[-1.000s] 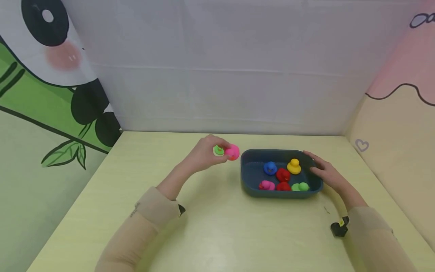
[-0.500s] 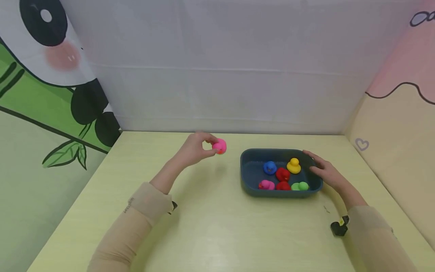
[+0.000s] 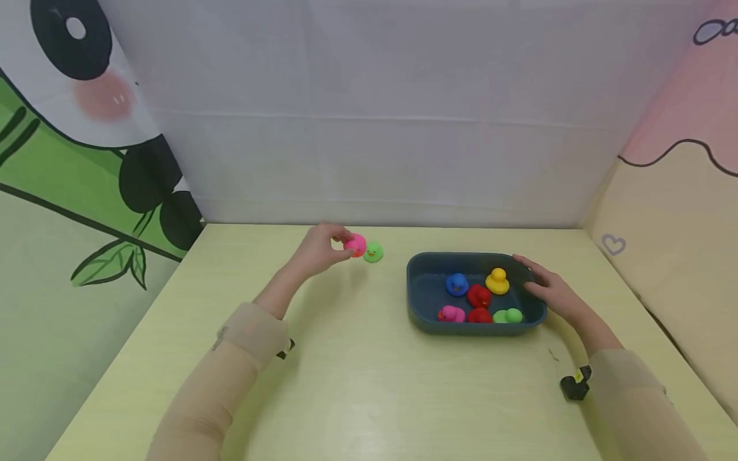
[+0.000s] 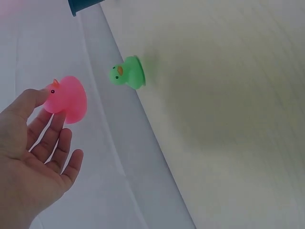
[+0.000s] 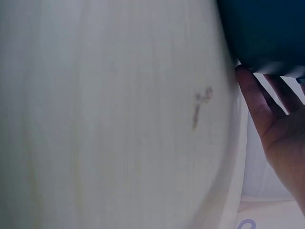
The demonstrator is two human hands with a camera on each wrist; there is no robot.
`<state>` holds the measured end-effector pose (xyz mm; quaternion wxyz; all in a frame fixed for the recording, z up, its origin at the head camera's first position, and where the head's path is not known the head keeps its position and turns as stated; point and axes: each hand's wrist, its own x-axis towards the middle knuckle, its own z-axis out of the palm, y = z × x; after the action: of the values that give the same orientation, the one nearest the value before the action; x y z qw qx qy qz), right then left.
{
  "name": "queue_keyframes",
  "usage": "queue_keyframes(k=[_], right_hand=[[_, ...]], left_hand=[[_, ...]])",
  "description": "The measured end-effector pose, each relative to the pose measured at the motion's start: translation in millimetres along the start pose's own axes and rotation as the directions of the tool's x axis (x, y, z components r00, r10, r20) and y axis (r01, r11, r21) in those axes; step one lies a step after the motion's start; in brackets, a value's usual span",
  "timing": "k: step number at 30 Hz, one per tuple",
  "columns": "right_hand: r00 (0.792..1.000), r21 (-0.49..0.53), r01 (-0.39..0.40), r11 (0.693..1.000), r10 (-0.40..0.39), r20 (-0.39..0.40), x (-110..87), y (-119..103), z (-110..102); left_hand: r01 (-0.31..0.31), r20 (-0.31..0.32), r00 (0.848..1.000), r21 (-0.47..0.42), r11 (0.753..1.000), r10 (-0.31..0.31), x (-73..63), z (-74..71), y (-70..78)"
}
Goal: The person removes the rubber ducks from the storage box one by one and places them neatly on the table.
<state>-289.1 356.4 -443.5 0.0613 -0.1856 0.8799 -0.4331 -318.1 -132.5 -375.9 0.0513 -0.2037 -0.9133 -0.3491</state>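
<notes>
My left hand (image 3: 317,251) pinches a pink rubber duck (image 3: 355,245) between thumb and fingertips near the back of the table. A green rubber duck (image 3: 373,252) stands just to its right; in the left wrist view that green duck (image 4: 128,73) sits on the tabletop, apart from the held pink duck (image 4: 67,99). Further right is a dark blue tray (image 3: 478,330) with several ducks in it. My right hand (image 3: 556,293) rests at the tray's right end, fingers extended over the rim. The tray wall (image 5: 267,38) hides its fingertips in the right wrist view.
In the tray lie a blue duck (image 3: 457,284), a yellow duck (image 3: 498,282), two red ducks, a pink duck (image 3: 451,314) and a light green duck (image 3: 508,315). A pale wall cloth (image 3: 369,160) rises right behind the table (image 3: 369,384).
My left hand has moved left and slightly back, away from the tray, carrying the pink duck. The green duck, hidden half a second ago, shows again. My right hand and the tray stay put.
</notes>
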Motion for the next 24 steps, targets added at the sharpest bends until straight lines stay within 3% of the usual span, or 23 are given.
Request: queue_keyframes(k=[12,24], right_hand=[[1.0,-0.012,0.018,1.0,-0.018,-0.004,1.5,1,0],[1.0,0.001,0.027,1.0,-0.027,-0.009,3.1,3,1]], left_hand=[[0.095,0.044,0.994,0.031,0.995,-0.096,17.4,6.2,-24.4],[0.119,0.126,0.983,0.113,0.986,-0.133,32.0,23.2,-45.0]])
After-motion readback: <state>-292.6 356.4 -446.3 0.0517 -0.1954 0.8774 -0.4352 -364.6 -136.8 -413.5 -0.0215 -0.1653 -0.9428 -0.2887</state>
